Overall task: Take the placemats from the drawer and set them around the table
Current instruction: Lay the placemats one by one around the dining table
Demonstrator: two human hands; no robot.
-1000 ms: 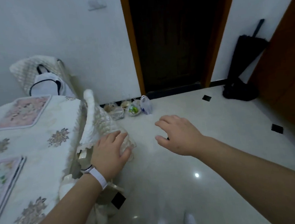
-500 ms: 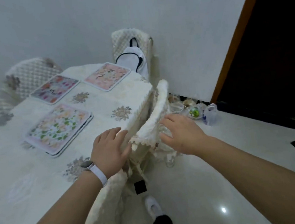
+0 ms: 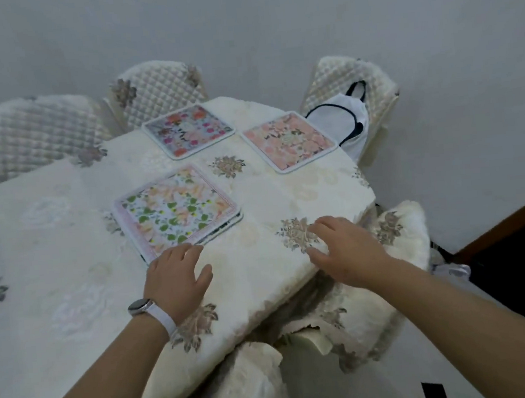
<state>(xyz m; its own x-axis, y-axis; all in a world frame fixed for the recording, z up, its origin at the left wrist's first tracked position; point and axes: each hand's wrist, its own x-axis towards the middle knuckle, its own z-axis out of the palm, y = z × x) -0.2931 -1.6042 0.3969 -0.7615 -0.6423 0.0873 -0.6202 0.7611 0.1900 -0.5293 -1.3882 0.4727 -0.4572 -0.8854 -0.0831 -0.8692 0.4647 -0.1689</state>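
A stack of floral placemats with green leaves on top lies near the middle of the cream-clothed table. A blue-and-red floral placemat sits at the far edge, and a pink one lies to its right. My left hand, with a white watch at the wrist, hovers open just in front of the stack's near corner. My right hand is open over the table's right edge, fingers spread above an embroidered flower.
Quilted chairs stand around the table: two at the back left, one at the back right with a white bag on it, one tucked in at the right. Dark floor shows at the far right.
The view swung left from the floor and door onto the table. Both hands left the chair back and now hover over the tabletop near the placemat stack.
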